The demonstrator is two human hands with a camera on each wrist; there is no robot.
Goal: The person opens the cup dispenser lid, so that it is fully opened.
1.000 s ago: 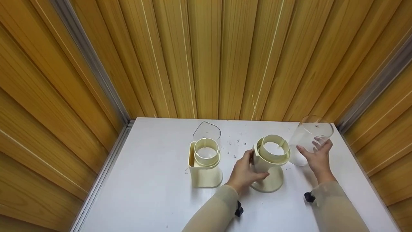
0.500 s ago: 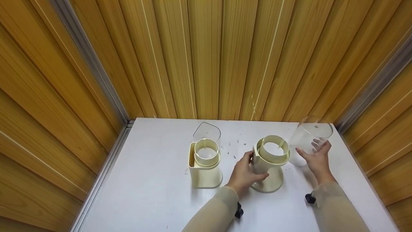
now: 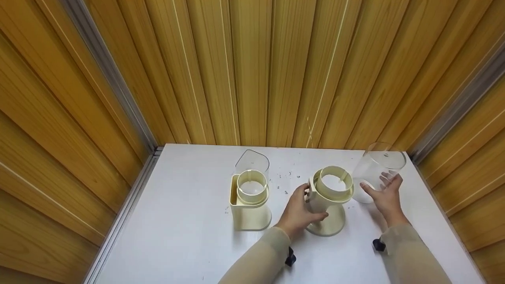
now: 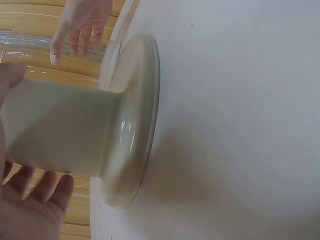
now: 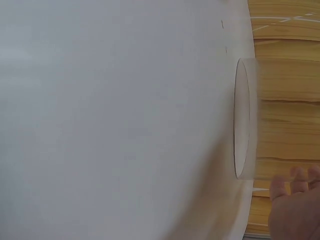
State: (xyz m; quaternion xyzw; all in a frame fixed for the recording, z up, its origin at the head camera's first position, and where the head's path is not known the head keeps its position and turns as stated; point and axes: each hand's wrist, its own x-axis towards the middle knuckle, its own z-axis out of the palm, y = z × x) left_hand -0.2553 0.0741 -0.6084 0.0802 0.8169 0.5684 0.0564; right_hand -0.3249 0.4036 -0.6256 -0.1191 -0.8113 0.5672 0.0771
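My left hand [image 3: 300,211] grips the body of a cream plastic stand [image 3: 333,217], fingers behind and thumb across the front. This stand has a wide round base on the table and an upright ring inside its cup-like top. At the right, my right hand [image 3: 386,197] holds a clear cylinder [image 3: 369,169], its thumb and fingers spread around the lower side. In the right wrist view, fingertips [image 5: 298,182] lie along the side of the cylinder [image 5: 245,120]. The left wrist view has the stand [image 4: 65,127] between the left thumb and fingers [image 4: 42,192].
A second cream stand [image 3: 252,217], with a side pocket, stands left of the left hand. Behind it is a clear container [image 3: 252,159] with an angular rim. Small dark specks dot the white table [image 3: 177,221]. Wood-patterned walls [image 3: 252,71] enclose the back and sides.
Both hands keep their places on the stand and the clear cylinder. The whole head view has shifted very slightly.
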